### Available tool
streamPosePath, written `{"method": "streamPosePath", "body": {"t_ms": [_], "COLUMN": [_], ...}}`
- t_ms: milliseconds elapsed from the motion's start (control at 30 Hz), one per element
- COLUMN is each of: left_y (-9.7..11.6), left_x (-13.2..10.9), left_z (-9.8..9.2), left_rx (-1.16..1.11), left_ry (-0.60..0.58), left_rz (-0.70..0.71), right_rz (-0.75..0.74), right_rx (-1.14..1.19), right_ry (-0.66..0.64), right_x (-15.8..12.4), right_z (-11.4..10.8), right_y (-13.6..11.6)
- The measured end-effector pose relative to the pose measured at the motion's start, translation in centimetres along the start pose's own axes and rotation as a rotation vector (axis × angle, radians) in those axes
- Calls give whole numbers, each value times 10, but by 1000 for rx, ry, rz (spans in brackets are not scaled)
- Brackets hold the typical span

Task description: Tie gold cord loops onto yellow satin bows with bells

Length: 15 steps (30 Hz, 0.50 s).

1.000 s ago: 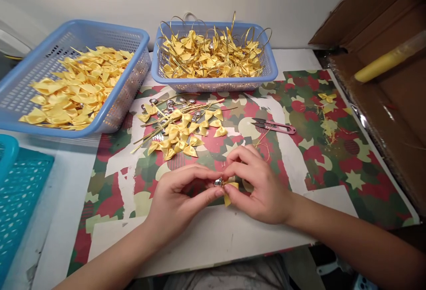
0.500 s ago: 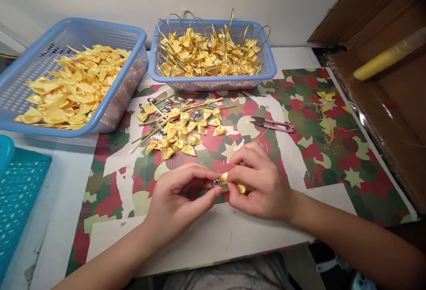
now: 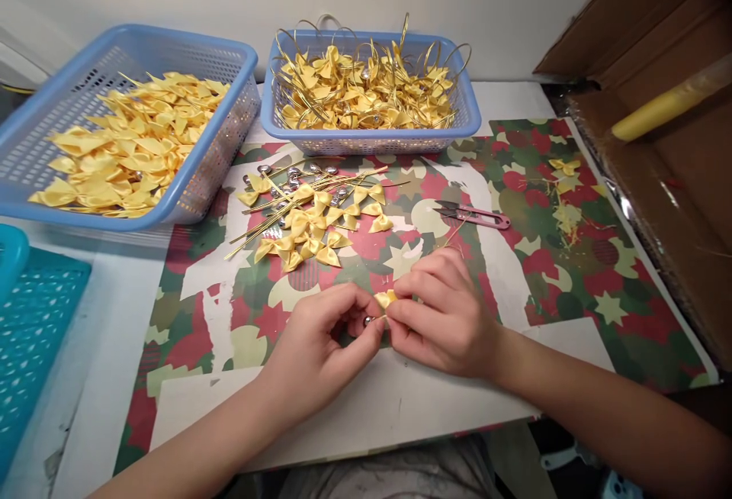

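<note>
Pinching bow (image 3: 385, 298) in right hand (image 3: 449, 316), bead (image 3: 367, 321) in left hand (image 3: 320, 342)

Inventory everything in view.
Baskets: 2, blue, back
Piled bows: many, yellow, in baskets
Wires: many, gold, centre basket, among bells
Bin: 1, teal, left
Loose bows: around ten, yellow, centre
Bells: several, silver, behind loose bows
Snips: 1, pink, right of centre
Lone bow: 1, yellow, right
Scraps: several, pale, near lone bow
Paper: 1, patterned, tabletop
Table: 1, white, below
Wall: 1, white, back
Carton: 1, brown, right
Tube: 1, yellow, by carton
Held bell: 1, silver, left hand
Held bow: 1, yellow, right hand
Left hand, right hand: 2, bare, front
</note>
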State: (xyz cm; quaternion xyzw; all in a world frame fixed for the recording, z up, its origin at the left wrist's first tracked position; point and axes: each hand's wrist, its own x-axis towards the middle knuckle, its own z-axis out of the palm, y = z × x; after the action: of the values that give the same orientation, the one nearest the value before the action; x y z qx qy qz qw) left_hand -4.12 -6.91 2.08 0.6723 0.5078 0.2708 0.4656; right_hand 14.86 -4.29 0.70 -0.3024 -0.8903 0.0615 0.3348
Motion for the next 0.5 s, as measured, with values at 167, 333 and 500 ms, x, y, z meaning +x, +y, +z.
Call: {"method": "streamPosePath", "body": {"t_ms": [167, 333, 500], "left_y": [0, -1, -3], "left_x": [2, 3, 2], "left_z": [-2, -5, -6], "left_rx": [21, -205, -291], "left_ry": [-29, -37, 0], "left_rz": [-40, -151, -123], "right_rz": [-16, 225, 342], "right_rx": [43, 446, 600], "right_ry": [-26, -24, -118], "right_x": [1, 5, 5], "right_z": [1, -6, -12], "right_y": [0, 7, 12]}}
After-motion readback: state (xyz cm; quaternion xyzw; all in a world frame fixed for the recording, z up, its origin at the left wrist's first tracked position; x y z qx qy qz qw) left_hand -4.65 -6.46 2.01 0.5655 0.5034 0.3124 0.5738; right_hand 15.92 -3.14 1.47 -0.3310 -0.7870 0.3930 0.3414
